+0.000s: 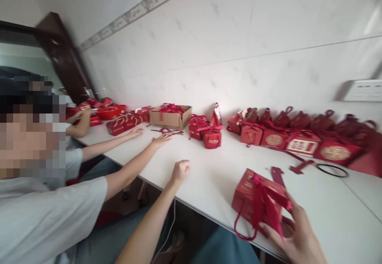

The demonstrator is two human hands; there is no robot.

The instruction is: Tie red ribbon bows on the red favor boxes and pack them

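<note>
My right hand (300, 236) grips the right end of a red gift box (246, 190), thumb on the near side and fingers on the far side. The box is tied with a red ribbon bow (261, 202), and a twisted red cord handle (243, 236) hangs over the table's front edge. Closed into a fist, my left hand (180, 170) rests at the table edge, apart from the box, with nothing visible in it. Flat dark red strips (298, 166) and a black ring (332, 170) lie beyond the box.
Along the wall stands a row of red gift boxes (274, 140). Two smaller boxes (212, 138) sit mid-table, near a cardboard carton (165, 119) of red ribbons. At left, a co-worker's hands (161, 139) reach over the white table (205, 176); another person works farther back.
</note>
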